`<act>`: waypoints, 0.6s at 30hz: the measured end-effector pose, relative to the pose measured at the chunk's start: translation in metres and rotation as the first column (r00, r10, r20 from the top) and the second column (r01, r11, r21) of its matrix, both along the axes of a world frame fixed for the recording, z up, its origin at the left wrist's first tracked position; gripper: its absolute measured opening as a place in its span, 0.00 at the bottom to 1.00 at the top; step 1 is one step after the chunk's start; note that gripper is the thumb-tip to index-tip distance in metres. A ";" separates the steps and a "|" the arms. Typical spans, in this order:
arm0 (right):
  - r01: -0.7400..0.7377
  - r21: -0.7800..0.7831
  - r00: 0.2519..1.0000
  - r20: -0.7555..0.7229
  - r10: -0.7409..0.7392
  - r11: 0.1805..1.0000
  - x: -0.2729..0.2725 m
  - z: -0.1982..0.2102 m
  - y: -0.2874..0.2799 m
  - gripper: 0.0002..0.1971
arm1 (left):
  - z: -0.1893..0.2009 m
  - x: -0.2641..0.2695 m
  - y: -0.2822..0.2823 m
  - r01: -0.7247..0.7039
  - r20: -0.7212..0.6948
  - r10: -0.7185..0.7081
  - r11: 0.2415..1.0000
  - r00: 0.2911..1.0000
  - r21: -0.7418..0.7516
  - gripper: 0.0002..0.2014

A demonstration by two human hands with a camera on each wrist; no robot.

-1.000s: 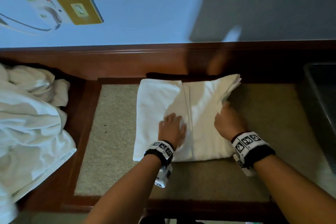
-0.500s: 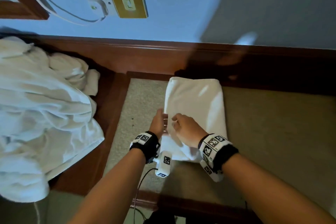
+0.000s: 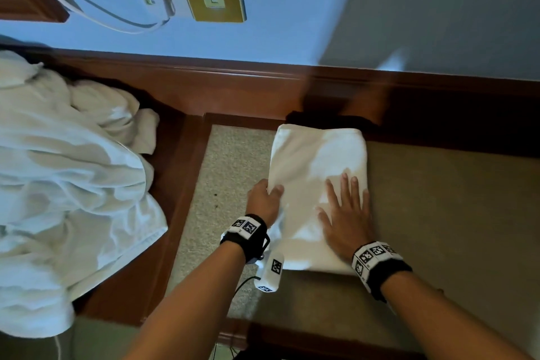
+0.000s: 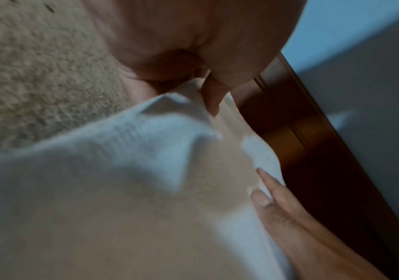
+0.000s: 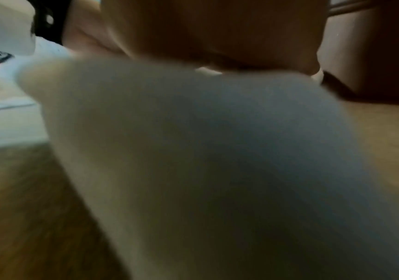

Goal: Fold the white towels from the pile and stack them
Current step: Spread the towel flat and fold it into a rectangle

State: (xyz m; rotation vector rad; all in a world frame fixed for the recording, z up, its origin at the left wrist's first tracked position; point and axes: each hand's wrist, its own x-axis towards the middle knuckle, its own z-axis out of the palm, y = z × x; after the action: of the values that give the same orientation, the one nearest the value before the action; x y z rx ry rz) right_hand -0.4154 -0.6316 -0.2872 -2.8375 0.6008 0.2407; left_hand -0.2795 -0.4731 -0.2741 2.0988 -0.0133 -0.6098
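Folded towel (image 3: pixel 317 172) lies on tabletop (image 3: pixel 438 199), pile (image 3: pixel 58 184) at 9 o'clock. Left hand (image 3: pixel 264 202) pinches its left edge; right hand (image 3: pixel 346 213) spread flat, pressing. Step: smoothing final fold. Next: begin the stack, likely

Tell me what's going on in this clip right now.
A person is folding a white towel on a beige-topped wooden table. The towel already lies as a narrow folded rectangle. The right hand presses flat on its right side, while the left hand grips its left edge, thumb on top. A pile of unfolded white towels waits at the left. No finished stack is in view.
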 end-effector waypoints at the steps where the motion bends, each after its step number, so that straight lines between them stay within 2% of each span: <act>1: -0.002 -0.016 1.000 0.007 0.002 1.000 -0.001 -0.002 0.002 0.38 | 0.001 0.002 0.001 0.022 -0.008 -0.021 0.999 1.000 0.036 0.10; 4: 0.009 -0.058 1.000 0.010 -0.008 0.998 -0.003 -0.006 0.003 0.37 | 0.015 0.014 -0.009 0.097 0.043 -0.106 0.980 0.993 0.173 0.16; 5: 0.011 -0.060 1.000 0.011 -0.011 0.998 -0.002 -0.007 0.003 0.38 | 0.020 0.017 -0.014 0.187 0.108 -0.229 0.934 0.967 0.305 0.22; 6: 0.012 -0.061 1.000 0.017 -0.011 0.998 -0.002 -0.007 0.003 0.38 | 0.024 0.018 -0.022 0.297 0.159 -0.406 0.838 0.900 0.458 0.29; 7: 0.016 -0.058 1.000 0.021 -0.014 0.998 -0.001 -0.009 0.003 0.39 | 0.027 0.017 -0.030 0.383 0.195 -0.589 0.707 0.784 0.594 0.35; 8: 0.022 -0.054 1.000 0.023 -0.021 0.998 -0.001 -0.011 0.003 0.39 | 0.027 0.016 -0.039 0.452 0.213 -0.746 0.577 0.631 0.680 0.37; 10: 0.036 -0.050 0.999 0.028 -0.035 0.998 -0.001 -0.013 0.003 0.40 | 0.014 0.015 -0.052 0.569 0.170 -0.933 0.330 0.316 0.753 0.34; 11: 0.042 -0.050 0.999 0.037 -0.040 0.998 -0.002 -0.015 0.004 0.41 | 0.004 0.019 -0.053 0.602 0.108 -0.969 0.225 0.224 0.766 0.33; 12: 0.045 -0.048 0.998 0.047 -0.043 0.998 -0.002 -0.016 0.003 0.41 | -0.006 0.028 -0.051 0.612 0.051 -0.980 0.159 0.190 0.775 0.33; 13: 0.045 -0.045 0.997 0.058 -0.042 0.998 -0.003 -0.017 0.003 0.40 | -0.013 0.040 -0.047 0.601 0.023 -0.978 0.147 0.209 0.785 0.34; 16: 0.047 -0.048 0.996 0.079 -0.043 0.998 -0.003 -0.017 0.003 0.40 | -0.016 0.071 -0.036 0.524 0.072 -0.917 0.288 0.392 0.802 0.33; 18: 0.051 -0.045 0.996 0.072 -0.048 0.998 -0.003 -0.017 0.005 0.40 | -0.012 0.074 -0.040 0.458 0.130 -0.882 0.355 0.452 0.815 0.33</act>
State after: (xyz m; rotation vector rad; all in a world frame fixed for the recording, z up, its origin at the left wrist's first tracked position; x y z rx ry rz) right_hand -0.4182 -0.6271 -0.3039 -2.8575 0.6693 0.1181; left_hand -0.2052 -0.5131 -0.2862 2.9340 -1.3737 -0.4754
